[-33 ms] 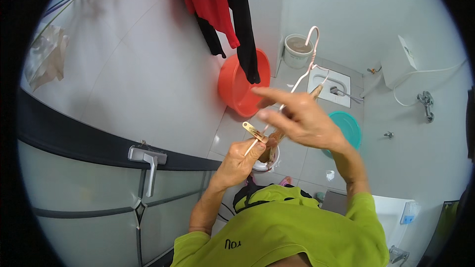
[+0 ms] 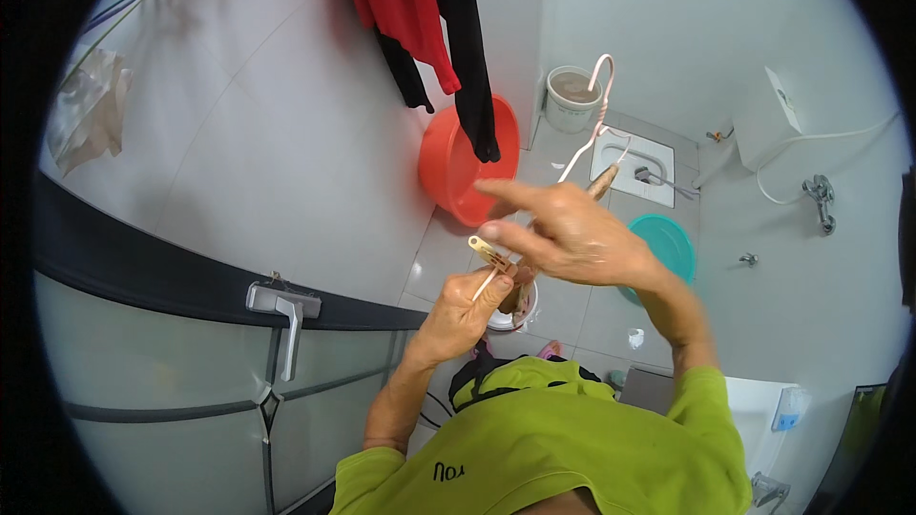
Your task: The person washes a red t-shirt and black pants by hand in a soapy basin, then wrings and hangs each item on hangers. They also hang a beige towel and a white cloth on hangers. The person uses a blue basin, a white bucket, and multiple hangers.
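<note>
A pinkish-white wire hanger (image 2: 584,148) runs slantwise in front of me, its hook pointing away. My left hand (image 2: 460,313) is closed around its near end, where a pale yellow clothespin (image 2: 486,249) sticks up beside the thumb. Brownish, long material (image 2: 603,182) lies along the hanger, partly behind my right hand; I cannot make out what it is. Over the middle of the hanger is my right hand (image 2: 584,234), thumb and forefinger spread apart and the thumb tip close to the clothespin. Its other fingers are mostly hidden.
Red and black clothes (image 2: 405,14) hang ahead, above a red basin (image 2: 441,167). Farther off stand a white bucket (image 2: 570,116) and a squat toilet (image 2: 658,154). A teal basin (image 2: 673,246) sits to the right. A door handle (image 2: 289,310) juts out at left.
My right hand has shifted slightly left and nearer, bringing its thumb closer to the clothespin. The left hand keeps its hold, almost unmoved.
</note>
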Demonstrator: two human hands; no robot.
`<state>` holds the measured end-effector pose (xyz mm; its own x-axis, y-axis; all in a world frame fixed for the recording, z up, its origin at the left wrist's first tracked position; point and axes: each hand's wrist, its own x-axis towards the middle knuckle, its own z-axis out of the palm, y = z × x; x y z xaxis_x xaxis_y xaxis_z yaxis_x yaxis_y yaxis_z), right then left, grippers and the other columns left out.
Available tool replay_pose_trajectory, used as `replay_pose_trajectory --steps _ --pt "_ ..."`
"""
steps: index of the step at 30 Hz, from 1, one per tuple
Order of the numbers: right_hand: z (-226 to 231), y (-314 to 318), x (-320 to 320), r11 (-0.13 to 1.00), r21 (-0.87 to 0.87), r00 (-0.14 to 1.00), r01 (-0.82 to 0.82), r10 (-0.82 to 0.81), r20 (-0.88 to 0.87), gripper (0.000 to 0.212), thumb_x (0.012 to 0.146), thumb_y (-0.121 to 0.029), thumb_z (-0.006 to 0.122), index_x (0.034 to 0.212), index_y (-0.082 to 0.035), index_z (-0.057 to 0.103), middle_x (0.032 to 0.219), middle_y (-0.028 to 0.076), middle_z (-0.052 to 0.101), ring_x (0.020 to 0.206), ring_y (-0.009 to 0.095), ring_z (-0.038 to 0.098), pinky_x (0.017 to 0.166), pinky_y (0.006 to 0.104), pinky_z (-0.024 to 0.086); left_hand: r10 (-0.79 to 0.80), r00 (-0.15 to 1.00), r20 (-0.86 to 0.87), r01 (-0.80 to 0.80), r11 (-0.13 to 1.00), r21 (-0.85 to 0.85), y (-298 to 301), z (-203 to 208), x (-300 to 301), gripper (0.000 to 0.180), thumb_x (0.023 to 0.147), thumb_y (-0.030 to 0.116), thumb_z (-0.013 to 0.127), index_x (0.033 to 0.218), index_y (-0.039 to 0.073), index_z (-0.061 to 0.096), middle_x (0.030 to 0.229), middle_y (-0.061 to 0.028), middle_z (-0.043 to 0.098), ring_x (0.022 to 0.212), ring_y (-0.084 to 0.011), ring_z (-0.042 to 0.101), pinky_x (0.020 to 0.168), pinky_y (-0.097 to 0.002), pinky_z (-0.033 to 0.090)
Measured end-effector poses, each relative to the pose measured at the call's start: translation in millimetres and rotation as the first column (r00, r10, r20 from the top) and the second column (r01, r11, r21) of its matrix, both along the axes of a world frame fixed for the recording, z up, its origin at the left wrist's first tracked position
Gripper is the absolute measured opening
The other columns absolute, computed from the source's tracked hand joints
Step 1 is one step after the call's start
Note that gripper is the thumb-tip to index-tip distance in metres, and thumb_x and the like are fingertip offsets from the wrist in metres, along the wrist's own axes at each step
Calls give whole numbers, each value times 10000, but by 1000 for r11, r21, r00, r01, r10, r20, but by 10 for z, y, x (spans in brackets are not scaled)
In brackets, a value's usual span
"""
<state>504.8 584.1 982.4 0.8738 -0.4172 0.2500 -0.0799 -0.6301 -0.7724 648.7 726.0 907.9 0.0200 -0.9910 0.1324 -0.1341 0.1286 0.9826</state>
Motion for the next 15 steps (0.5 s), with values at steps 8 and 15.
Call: replay_pose_trajectory --steps 8,15 --pt "-35 -127 452 949 194 857 -248 308 -413 472 894 -275 633 1184 96 619 978 250 706 938 372 692 834 430 533 83 986 146 -86 996 17 102 -133 37 315 1062 220 478 1022 -48 638 737 -104 596 652 -181 537 627 -334 459" --pt "-13 -230 674 858 350 600 -376 514 -614 526 871 -315 698 1214 75 619 1003 133 704 939 261 677 823 362 530 13 987 159 -12 1000 -8 162 -204 23 337 1064 225 465 1080 -50 660 817 -139 641 716 -195 572 680 -349 476"
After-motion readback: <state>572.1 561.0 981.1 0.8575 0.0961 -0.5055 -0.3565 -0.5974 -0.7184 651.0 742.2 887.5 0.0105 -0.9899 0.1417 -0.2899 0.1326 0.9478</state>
